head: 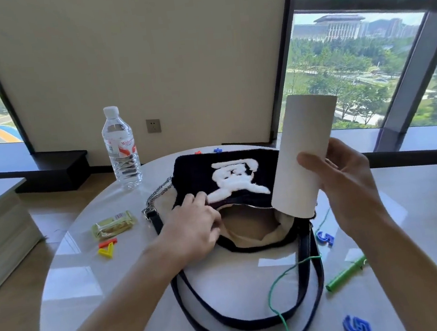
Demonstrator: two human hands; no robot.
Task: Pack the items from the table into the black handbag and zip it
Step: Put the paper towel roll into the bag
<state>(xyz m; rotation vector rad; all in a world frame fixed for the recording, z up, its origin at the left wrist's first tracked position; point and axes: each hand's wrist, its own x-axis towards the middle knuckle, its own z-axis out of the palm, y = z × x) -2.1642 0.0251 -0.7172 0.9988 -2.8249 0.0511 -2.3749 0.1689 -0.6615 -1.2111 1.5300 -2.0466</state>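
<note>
Bag (pixel 194 173) mouth open, middle free; left hand (pixel 192 230) blocks left end, tube (pixel 305 151) right end. Strap (pixel 304 248) loop, yarn (pixel 310 258) cross near tabletop (pixel 71 288). Bottle (pixel 121 148) stands far left.

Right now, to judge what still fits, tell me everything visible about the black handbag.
The black handbag looks plush, with a white tufted motif on its front. It lies flat on the round table, unzipped, mouth gaping on beige lining. A metal chain runs from its left end; dark straps loop toward the viewer. The left hand grips the mouth's edge; a white cylinder in the right hand has its lower end at the opening.
</note>
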